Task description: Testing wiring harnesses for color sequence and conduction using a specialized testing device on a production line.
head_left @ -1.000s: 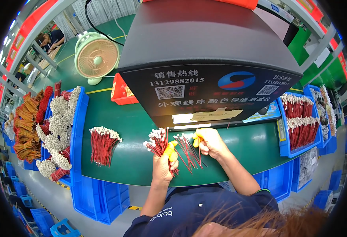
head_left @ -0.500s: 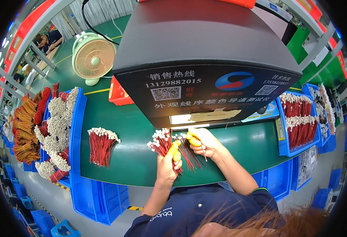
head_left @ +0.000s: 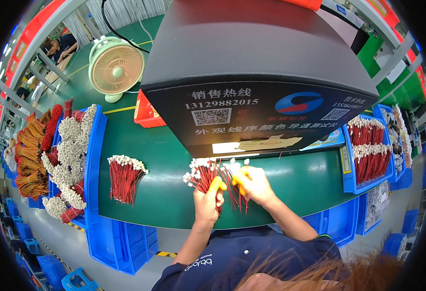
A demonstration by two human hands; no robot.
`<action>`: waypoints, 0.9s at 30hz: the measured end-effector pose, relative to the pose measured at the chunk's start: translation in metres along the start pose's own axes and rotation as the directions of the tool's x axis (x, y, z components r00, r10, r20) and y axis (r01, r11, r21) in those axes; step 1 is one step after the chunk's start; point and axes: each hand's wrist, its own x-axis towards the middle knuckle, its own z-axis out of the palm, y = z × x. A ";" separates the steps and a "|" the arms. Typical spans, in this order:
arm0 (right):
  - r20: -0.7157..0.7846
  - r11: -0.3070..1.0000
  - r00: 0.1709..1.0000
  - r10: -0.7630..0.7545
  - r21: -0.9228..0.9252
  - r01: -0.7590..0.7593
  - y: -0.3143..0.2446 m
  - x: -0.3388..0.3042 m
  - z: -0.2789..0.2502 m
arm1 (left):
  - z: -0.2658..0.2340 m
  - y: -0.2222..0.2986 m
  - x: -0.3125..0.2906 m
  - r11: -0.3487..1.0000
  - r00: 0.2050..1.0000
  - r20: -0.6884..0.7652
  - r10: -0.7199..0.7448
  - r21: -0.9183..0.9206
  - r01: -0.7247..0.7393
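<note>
My left hand (head_left: 207, 203), yellow covers on its fingertips, is closed round a bunch of red wires (head_left: 203, 180) whose white connectors fan out above the fist. Just to the right, my right hand (head_left: 255, 186) is pinched, also in yellow finger covers, and somewhat blurred. A white connector (head_left: 246, 161) shows above its fingers and a red wire end hangs below. Between the hands lie more red wires (head_left: 233, 196) with white connectors, partly hidden by my fingers. Beyond both hands, a lit slot (head_left: 226, 148) opens under the black box-shaped tester (head_left: 261, 63).
A separate pile of red wires (head_left: 125, 179) rests on the green table (head_left: 169, 145) at left. Blue trays of bundled wires flank it, one at left (head_left: 94, 160) and one at right (head_left: 349, 160). A green fan (head_left: 117, 70) and a red bin (head_left: 147, 111) stand behind.
My right hand has drawn back from the lit slot toward me, to beside the loose wires. My left hand keeps its hold on the bunch almost in place.
</note>
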 end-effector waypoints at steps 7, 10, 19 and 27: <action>-0.113 0.976 0.993 0.037 0.220 -0.012 0.009 0.017 -0.009 | -0.002 0.005 -0.004 0.994 0.999 -0.033 -0.019 -0.108 0.015; -0.123 0.973 0.991 0.049 0.230 -0.019 0.008 0.016 -0.008 | -0.010 0.000 -0.002 0.996 1.000 0.008 -0.016 -0.089 0.017; 0.034 0.891 0.899 -0.436 -0.127 0.437 0.013 0.008 0.009 | 0.002 -0.013 -0.009 0.978 0.991 0.095 -0.090 -0.179 0.106; 0.039 0.831 0.997 -0.069 0.555 0.035 0.013 0.017 -0.002 | -0.006 -0.002 -0.016 0.994 0.997 0.055 -0.062 -0.091 0.067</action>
